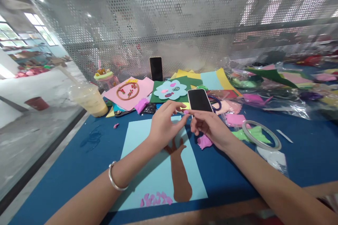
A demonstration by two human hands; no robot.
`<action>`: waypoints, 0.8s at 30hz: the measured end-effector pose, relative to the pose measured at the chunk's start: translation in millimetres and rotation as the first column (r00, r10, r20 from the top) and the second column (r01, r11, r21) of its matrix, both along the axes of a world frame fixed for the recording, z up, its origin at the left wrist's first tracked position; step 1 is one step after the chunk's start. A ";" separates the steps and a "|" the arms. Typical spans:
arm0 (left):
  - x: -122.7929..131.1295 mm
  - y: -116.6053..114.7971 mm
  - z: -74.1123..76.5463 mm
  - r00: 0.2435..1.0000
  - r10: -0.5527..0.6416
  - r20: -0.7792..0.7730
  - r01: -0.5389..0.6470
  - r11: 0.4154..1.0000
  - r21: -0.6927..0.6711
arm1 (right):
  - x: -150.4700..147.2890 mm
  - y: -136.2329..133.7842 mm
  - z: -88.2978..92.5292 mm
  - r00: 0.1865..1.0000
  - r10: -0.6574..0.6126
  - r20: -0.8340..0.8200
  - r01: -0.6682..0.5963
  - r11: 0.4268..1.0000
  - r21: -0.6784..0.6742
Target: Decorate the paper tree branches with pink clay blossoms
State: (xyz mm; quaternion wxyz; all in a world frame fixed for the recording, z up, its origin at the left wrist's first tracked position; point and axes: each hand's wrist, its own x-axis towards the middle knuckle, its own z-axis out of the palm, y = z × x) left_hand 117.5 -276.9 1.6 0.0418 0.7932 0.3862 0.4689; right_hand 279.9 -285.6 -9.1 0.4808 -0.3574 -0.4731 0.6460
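Note:
My left hand (165, 124) and my right hand (208, 126) meet above a light blue sheet (137, 140) bearing a brown clay tree trunk (181, 175). Their fingertips pinch one small pink clay bit (186, 111) between them. A lump of pink clay (204, 141) lies on the blue mat just under my right hand. Several pink clay petals (155, 199) sit at the sheet's near edge, left of the trunk's base. A silver bangle circles my left wrist.
A phone (199, 100) lies flat behind my hands; another phone (156, 68) stands against the perforated metal screen. A tape ring (261, 134), a drink cup (89, 99), finished craft cards (129, 91) and bags of coloured clay (264, 84) crowd the blue table.

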 end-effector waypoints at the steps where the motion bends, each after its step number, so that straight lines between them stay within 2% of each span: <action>1: 0.4 -0.7 0.1 1.000 0.008 0.006 -0.008 1.000 0.017 | 0.0 0.0 0.1 1.000 -0.009 -0.004 0.009 1.000 -0.003; 3: 1.8 -3.4 1.0 1.000 0.005 0.024 -0.007 0.996 0.086 | 0.6 0.7 0.2 0.998 -0.058 -0.024 0.058 0.998 -0.004; 5: 3.9 -7.9 2.4 0.998 -0.062 -0.002 0.062 0.985 0.162 | 2.0 2.6 -0.1 0.989 -0.130 -0.063 0.130 0.991 -0.002; 7: 6.9 -13.1 3.1 0.978 -0.164 -0.126 0.183 0.969 0.165 | 3.9 5.4 -0.8 0.974 -0.195 -0.112 0.195 0.981 -0.010; 9: 10.3 -17.8 2.0 0.923 -0.222 -0.313 0.255 0.964 0.069 | 5.4 8.0 -1.3 0.963 -0.233 -0.138 0.231 0.972 -0.031; 12: 14.7 -21.9 -3.0 0.814 -0.193 -0.547 0.185 0.980 -0.072 | 5.8 10.5 -1.5 0.958 -0.260 -0.118 0.255 0.966 -0.050; 16: 18.4 -22.2 -10.1 0.733 -0.116 -0.671 0.053 0.992 -0.114 | 4.7 12.2 -2.3 0.962 -0.254 -0.099 0.251 0.967 -0.044; 20: 21.3 -20.7 -13.1 0.731 -0.078 -0.678 0.006 0.994 -0.108 | 4.5 13.1 -4.3 0.966 -0.238 -0.100 0.235 0.971 -0.042; 24: 22.7 -19.3 -14.8 0.761 -0.103 -0.641 0.004 0.988 -0.154 | 4.2 13.1 -5.4 0.972 -0.222 -0.076 0.219 0.975 -0.044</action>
